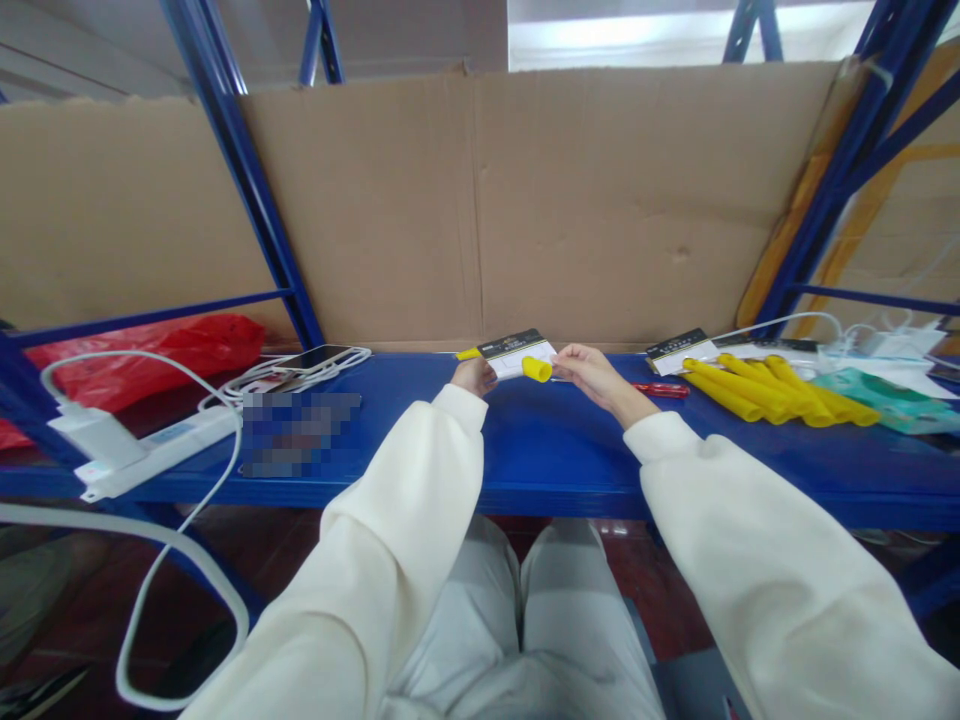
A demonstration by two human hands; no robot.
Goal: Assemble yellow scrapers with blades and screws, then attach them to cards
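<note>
A black-and-white printed card (514, 352) is held up over the blue shelf, between my two hands. A yellow tube (537, 369) lies against it, its round end showing at the card's lower right. More yellow shows beyond the card's left side. My left hand (474, 377) is closed on the card's left end, its fingers partly hidden. At the right edge my right hand (592, 372) pinches the card between thumb and fingertips. Behind the right wrist lies a red-handled tool (660, 390), partly covered by that hand.
Several yellow tubes (780, 390) lie at right, beside more printed cards (679, 352) and a green packet (889, 400). On the left are a white power strip (161, 450), coiled cables, a phone (322, 358) and a red plastic bag (165, 355). Cardboard (600, 200) stands behind the shelf.
</note>
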